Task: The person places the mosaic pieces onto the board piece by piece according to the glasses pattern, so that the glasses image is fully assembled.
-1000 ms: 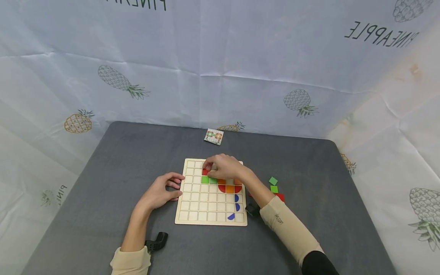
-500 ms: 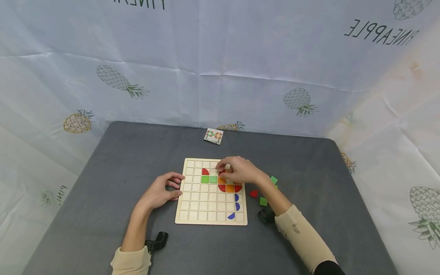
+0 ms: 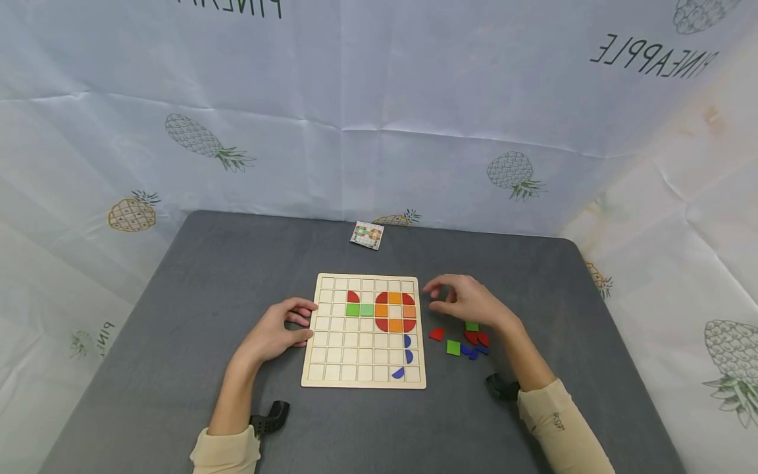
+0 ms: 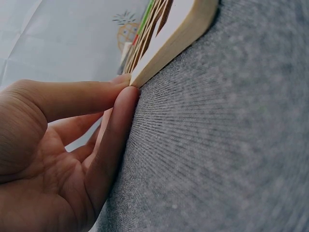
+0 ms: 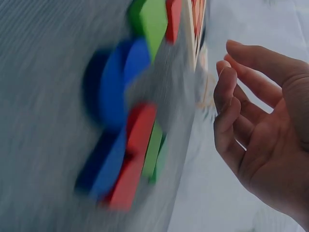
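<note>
A pale wooden grid board (image 3: 343, 356) lies on the grey table. My left hand (image 3: 274, 333) rests at its left edge, thumb and fingertips touching the rim, as the left wrist view also shows. On the board, red quarter-circles (image 3: 408, 326) and orange squares (image 3: 395, 325) form a ring. Left of the ring sit two green squares (image 3: 353, 309) and another red quarter-circle (image 3: 353, 297). Blue half-circles (image 3: 408, 356) lie along the lower right. My right hand (image 3: 468, 299) is above the table beyond the board's right edge, fingers loosely bent, holding nothing.
Right of the board, below my right hand, lie a loose red piece (image 3: 436, 334), a green square (image 3: 453, 347), blue pieces (image 3: 474, 353) and more red pieces (image 3: 482, 338). A small patterned card (image 3: 367, 235) lies at the back, before a pineapple-print curtain (image 3: 379, 164).
My right hand has moved rightward off the board, uncovering the ring, which now shows a red quarter-circle at its upper left. My left hand has stayed at the edge.
</note>
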Demonstrator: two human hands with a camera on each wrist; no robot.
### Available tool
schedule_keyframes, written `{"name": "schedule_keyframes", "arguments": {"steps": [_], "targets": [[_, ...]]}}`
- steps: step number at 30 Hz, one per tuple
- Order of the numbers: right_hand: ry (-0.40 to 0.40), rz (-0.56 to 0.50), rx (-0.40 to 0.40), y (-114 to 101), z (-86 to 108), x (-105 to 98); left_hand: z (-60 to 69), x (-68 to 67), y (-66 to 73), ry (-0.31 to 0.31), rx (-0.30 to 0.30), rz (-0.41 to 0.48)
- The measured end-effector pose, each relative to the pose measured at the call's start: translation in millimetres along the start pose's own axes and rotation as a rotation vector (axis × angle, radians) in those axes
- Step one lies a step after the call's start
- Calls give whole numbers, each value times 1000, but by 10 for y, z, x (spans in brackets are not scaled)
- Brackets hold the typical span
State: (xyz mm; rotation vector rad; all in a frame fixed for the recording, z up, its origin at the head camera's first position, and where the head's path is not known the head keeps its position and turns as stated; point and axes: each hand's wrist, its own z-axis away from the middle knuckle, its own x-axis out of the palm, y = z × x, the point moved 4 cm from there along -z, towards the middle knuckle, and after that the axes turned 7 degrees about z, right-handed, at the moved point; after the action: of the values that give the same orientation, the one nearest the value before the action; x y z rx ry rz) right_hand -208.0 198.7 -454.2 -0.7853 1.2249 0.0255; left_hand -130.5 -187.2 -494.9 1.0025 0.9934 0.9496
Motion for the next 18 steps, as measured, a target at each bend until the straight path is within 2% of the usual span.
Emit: {"name": "schedule_keyframes", "arguments": {"steps": [10,18], "targets": [[24,16,76,383,284,-152,-8,-1,-18,0,2,1],[-42,25,165,573,322,-138,-4,3,-9,1,-4,9]]}}
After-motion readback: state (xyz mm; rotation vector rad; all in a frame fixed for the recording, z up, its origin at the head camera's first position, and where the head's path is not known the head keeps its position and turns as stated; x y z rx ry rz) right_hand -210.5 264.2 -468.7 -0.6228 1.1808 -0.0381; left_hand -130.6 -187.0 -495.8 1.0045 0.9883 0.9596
